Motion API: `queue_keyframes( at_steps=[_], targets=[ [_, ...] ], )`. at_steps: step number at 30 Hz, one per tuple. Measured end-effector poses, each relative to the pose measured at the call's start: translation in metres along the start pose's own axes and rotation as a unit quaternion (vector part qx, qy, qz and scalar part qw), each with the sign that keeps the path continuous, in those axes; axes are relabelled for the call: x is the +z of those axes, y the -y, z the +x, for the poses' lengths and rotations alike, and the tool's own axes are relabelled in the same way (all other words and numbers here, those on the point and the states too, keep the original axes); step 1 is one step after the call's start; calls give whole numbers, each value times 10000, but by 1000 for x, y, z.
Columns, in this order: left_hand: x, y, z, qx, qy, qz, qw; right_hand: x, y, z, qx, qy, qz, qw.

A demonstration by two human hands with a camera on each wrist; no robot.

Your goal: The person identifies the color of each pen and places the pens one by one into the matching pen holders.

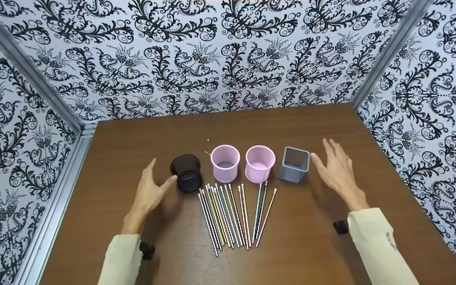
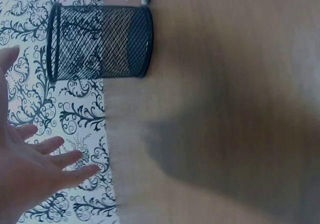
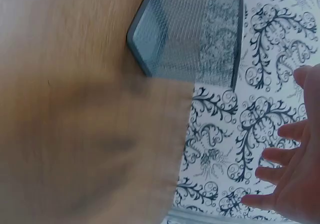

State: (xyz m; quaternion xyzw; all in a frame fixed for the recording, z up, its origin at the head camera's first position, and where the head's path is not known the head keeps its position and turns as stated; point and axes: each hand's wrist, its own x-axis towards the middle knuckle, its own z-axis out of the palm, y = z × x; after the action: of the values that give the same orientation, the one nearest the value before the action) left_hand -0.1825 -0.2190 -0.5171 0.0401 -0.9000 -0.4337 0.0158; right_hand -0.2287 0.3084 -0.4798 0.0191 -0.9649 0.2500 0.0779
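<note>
My left hand (image 1: 150,194) hovers over the table left of a black mesh pencil cup (image 1: 187,174), fingers spread and holding nothing. In the left wrist view that round black cup (image 2: 102,42) stands beyond the thumb. On the other side, my right hand (image 1: 335,170) is held with extended fingers beside a grey square mesh cup (image 1: 294,165); its thumb tip comes close to the rim in the head view. The right wrist view shows the grey cup (image 3: 185,34) apart from the fingers. Between them stand two pink mesh cups, a left one (image 1: 225,166) and a right one (image 1: 259,166).
Several slim pencils (image 1: 222,217) in various colours lie in a loose fan in front of the cups, with a few more pencils (image 1: 263,213) to their right. The brown wooden table (image 1: 311,245) meets patterned walls (image 1: 196,59) at the back and sides.
</note>
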Motion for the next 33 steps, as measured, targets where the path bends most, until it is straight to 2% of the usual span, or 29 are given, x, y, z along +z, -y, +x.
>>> queue_keyframes(
  at_steps=[3,6,12,15,21,27,33],
  targets=[
    [9,3,-2,-16,40,-245,9997,3,4,-11,131,-203,172,9996],
    [18,7,-4,-19,65,-398,9992,6,9,-21,450,-448,291,9976],
    [36,12,-4,-79,83,-987,9950,19,17,-43,1189,-747,812,9868],
    [46,11,-4,-93,100,-1223,9924,30,19,-52,1280,-779,996,9837],
    [61,8,-1,-32,-107,-1431,9896,55,17,-63,1105,-606,1102,9859],
    [67,6,6,-18,-191,-1637,9863,73,20,-68,1195,-199,1229,9850],
    [70,7,14,-111,-194,-1897,9816,87,32,-68,1378,200,1693,9757]
  ],
)
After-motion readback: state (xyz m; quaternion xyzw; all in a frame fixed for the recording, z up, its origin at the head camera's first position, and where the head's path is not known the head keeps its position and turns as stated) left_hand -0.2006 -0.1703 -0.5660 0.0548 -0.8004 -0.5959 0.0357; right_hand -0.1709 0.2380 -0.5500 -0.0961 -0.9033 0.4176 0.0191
